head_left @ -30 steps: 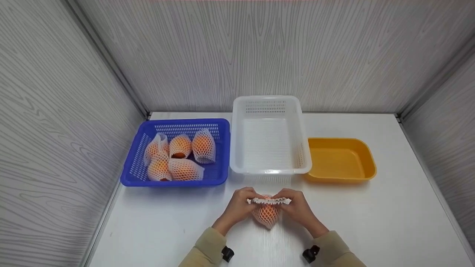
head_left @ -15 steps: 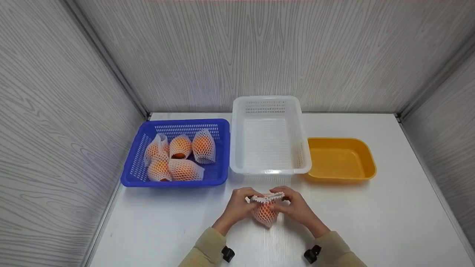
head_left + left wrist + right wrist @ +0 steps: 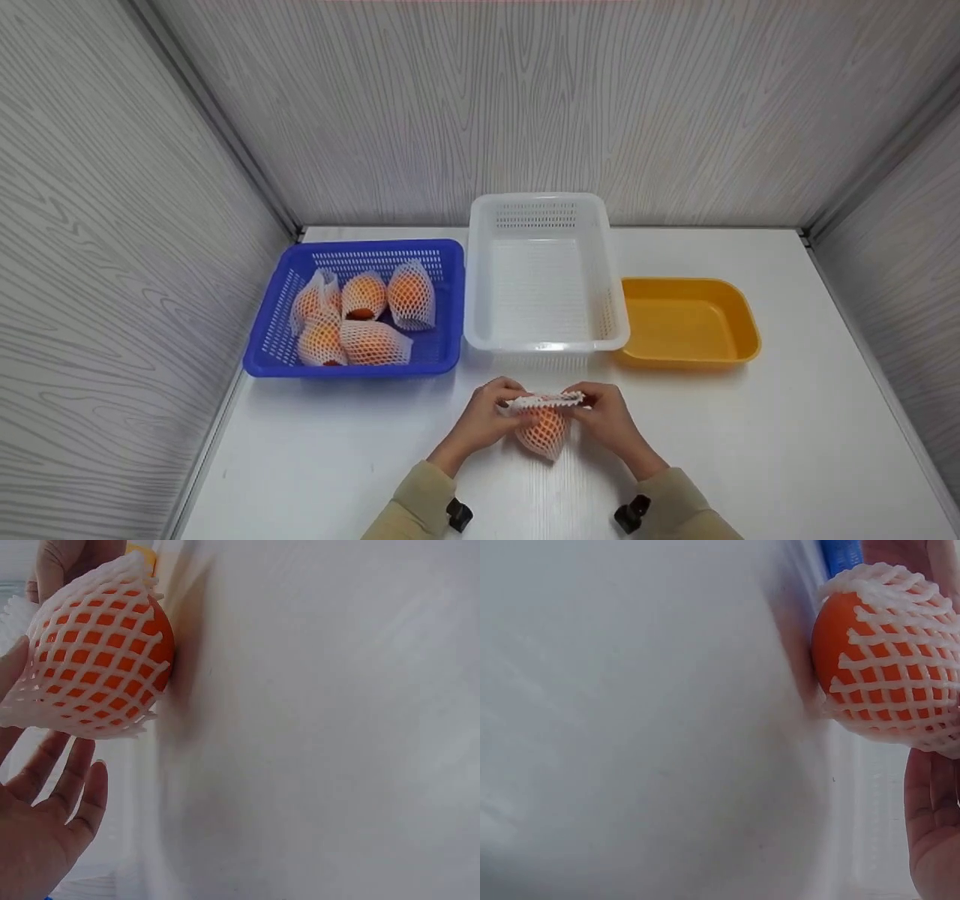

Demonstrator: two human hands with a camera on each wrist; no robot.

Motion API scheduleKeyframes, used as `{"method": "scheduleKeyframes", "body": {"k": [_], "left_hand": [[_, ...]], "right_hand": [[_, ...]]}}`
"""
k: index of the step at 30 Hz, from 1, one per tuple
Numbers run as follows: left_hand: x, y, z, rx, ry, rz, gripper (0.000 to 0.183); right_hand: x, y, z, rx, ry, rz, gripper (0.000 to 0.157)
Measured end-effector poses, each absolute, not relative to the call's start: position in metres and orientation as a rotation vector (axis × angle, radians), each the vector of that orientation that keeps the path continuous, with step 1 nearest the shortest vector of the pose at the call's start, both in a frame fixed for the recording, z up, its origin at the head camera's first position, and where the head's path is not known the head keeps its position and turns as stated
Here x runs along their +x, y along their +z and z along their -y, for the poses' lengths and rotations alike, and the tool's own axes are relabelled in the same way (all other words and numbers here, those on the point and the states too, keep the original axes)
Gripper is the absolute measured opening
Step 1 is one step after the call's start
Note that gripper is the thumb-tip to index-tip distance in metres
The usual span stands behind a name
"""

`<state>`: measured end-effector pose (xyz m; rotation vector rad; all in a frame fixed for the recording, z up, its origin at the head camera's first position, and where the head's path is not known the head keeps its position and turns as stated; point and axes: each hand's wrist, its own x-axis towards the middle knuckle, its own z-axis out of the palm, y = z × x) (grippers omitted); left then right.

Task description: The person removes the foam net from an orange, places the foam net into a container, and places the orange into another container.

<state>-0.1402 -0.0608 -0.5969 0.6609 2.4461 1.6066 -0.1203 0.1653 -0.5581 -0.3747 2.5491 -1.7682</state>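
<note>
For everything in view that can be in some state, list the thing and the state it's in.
Held fruit: mostly inside a net, bare at one end
Foam net: around the held fruit, rim spread between the hands
Left hand: gripping the net
Right hand: gripping the net
Blue basket: upright, holding five fruits
Five fruits: netted
White basket: upright, open-topped
Yellow tray: upright, open-topped

You have a smooth-skinned orange fruit (image 3: 834, 637) in matt foam netting (image 3: 90, 656), a perforated plastic blue basket (image 3: 352, 370), a glossy plastic yellow tub (image 3: 679, 330) and a smooth, faintly shiny bench (image 3: 810, 420).
</note>
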Motion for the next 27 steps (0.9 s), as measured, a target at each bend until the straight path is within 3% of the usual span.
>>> {"method": "scheduleKeyframes", "body": {"k": [6, 12, 18, 23, 27], "left_hand": [[-0.14, -0.59, 0.057, 0.708, 1.633, -2.511, 0.016], [-0.137, -0.586, 0.055, 0.707, 1.665, -2.502, 0.025], [-0.138, -0.585, 0.054, 0.688, 1.72, -2.498, 0.023], [-0.138, -0.587, 0.057, 0.668, 1.764, -2.443, 0.009], [-0.139, -0.589, 0.06, 0.66, 1.732, -2.438, 0.021]], "right_hand": [[-0.118, -0.554, -0.162, -0.483, -1.744, -2.591, 0.015], [-0.12, -0.558, -0.164, -0.554, -1.787, -2.501, 0.016], [-0.121, -0.564, -0.166, -0.523, -1.776, -2.368, 0.035], [-0.122, -0.563, -0.165, -0.495, -1.77, -2.366, 0.021], [-0.122, -0.56, -0.164, -0.51, -1.775, -2.409, 0.017]]}}
